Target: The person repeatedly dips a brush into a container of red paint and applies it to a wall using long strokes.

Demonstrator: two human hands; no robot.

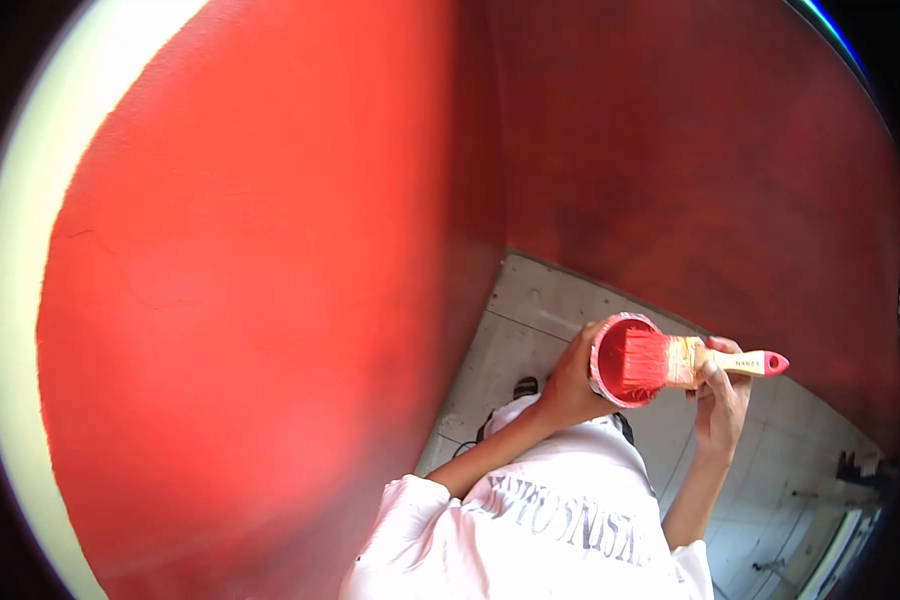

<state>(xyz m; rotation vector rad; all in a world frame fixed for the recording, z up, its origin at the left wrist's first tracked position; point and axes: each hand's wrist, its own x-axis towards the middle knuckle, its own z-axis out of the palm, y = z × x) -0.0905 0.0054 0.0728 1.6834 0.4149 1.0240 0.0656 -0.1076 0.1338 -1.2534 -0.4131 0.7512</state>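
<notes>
My left hand (576, 380) is wrapped around the side of a round paint pot (606, 345), whose open mouth faces me and whose rim is streaked with red and white. Red paint coats the inside. A wide paintbrush (682, 362) lies across the pot's mouth in this view, its bristles soaked red. My right hand (722, 398) grips the brush by its wooden handle, thumb on the near side. The handle's red end points right. Both hands are held out in front of my white shirt (560, 510).
A bright red wall (240, 260) rises close on my left, with a pale yellow strip along its far left edge. It meets a darker red wall (670, 150) at a corner. Light floor tiles (525, 315) lie below. Dark objects (858, 468) stand at lower right.
</notes>
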